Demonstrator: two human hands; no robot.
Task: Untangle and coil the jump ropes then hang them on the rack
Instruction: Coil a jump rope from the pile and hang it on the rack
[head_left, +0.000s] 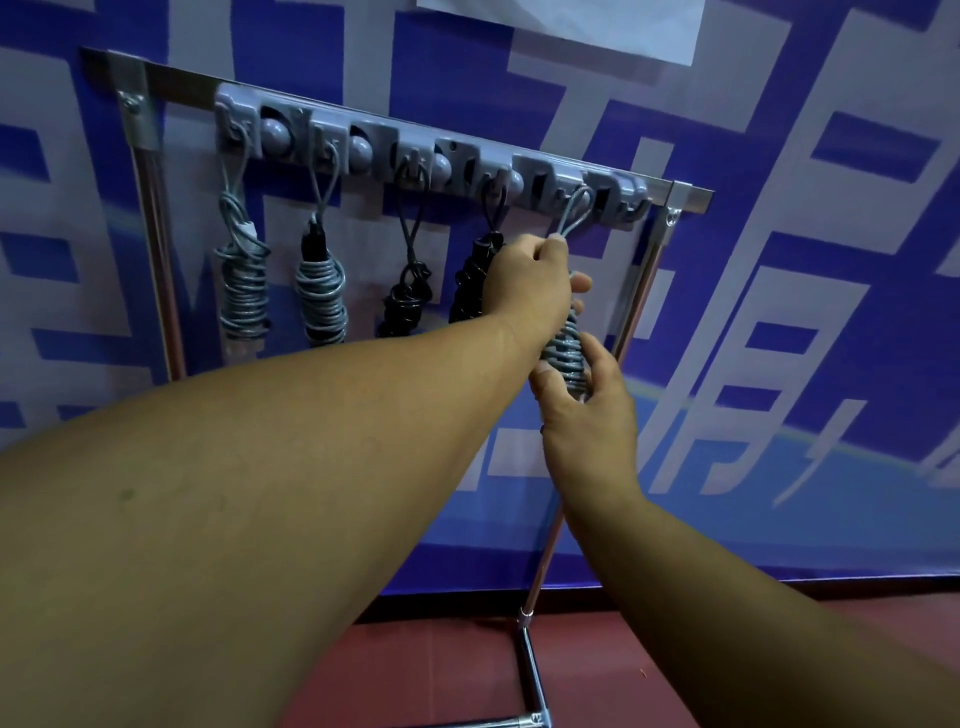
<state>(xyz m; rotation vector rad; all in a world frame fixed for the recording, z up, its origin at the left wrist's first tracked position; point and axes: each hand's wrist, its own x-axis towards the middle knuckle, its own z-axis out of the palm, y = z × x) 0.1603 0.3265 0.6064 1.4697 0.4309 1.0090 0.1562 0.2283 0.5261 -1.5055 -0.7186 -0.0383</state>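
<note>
A grey hook rack (550, 174) is fixed along a metal frame in front of a blue banner. Several coiled jump ropes hang from its hooks: two grey bundles (241, 291) (322, 296) at the left and two black bundles (408, 301) (470, 280) in the middle. A grey coiled rope (566, 353) is at the right, its loop (574, 210) over a hook near the rack's right end. My left hand (524, 280) pinches the base of that loop. My right hand (582, 400) grips the lower end of the coil from below.
The chrome frame has an upright post (636, 306) just right of my hands and a left post (156, 249). A floor bar (532, 670) runs across the red floor below. One hook (631, 205) at the rack's right end shows no rope.
</note>
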